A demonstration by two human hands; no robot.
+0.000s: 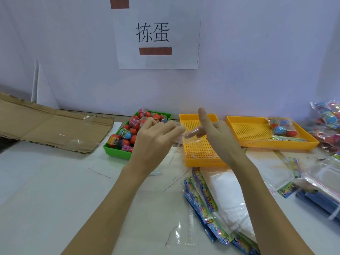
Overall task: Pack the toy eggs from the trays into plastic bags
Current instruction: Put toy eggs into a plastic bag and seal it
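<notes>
A green tray [114,150] at centre left holds several red and blue toy eggs [128,133]. Both hands are raised over the table between the green tray and an orange perforated tray [200,157]. My left hand [152,142] and my right hand [215,133] each pinch an edge of a small clear plastic bag [185,138] stretched between them. My right index finger points upward. A second orange tray [257,138] to the right carries a bag packed with eggs [281,127].
Flattened cardboard [51,126] lies at the left. Stacks of clear bags with coloured header strips [211,205] lie in front of the orange trays. More filled egg bags [327,118] pile at the far right. A paper sign [156,34] hangs on the wall.
</notes>
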